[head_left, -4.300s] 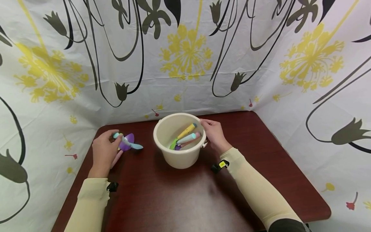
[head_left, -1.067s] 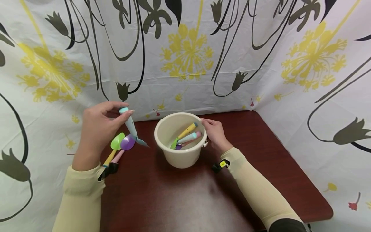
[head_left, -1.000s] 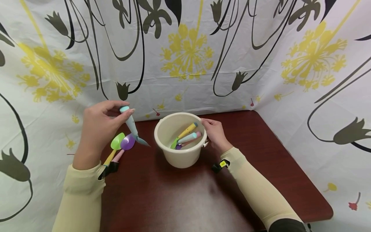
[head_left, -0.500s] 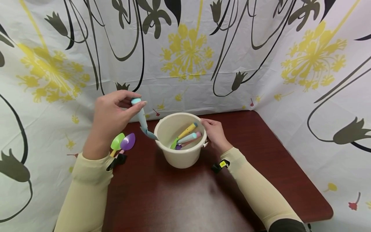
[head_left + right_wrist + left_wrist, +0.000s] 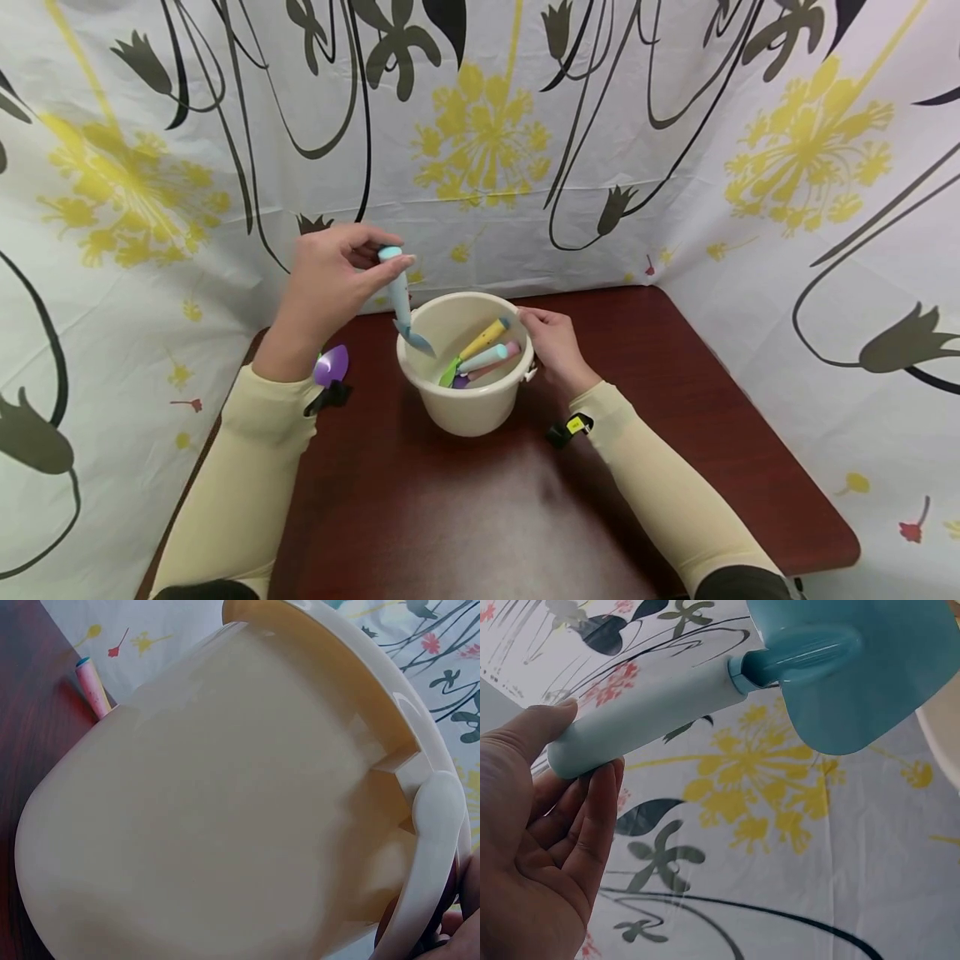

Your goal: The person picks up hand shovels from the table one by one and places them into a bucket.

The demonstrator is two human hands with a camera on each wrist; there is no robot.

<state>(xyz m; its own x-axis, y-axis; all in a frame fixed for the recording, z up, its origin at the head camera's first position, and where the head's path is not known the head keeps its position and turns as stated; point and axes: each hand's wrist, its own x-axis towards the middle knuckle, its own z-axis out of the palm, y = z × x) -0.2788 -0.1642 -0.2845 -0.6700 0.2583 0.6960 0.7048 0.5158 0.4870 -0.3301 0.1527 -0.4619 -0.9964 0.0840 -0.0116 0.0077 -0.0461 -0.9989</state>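
My left hand pinches a toy trowel by the end of its pale blue handle, thumb against fingers. The trowel hangs blade down, its blue tip over the left side of a cream bucket. In the left wrist view the trowel's broad blade points away from the hand. My right hand grips the bucket's right rim; in the right wrist view the bucket wall hides most of that hand. Inside the bucket lie a yellow handle, a light blue handle and a pink handle.
A purple scoop lies on the dark red table beside my left wrist, which largely hides a green one. A pink handle shows past the bucket in the right wrist view. A patterned white curtain surrounds the table.
My left hand has picked up the blue trowel from the table's left side, raised it and carried it right to the bucket. My right hand has stayed on the bucket rim.
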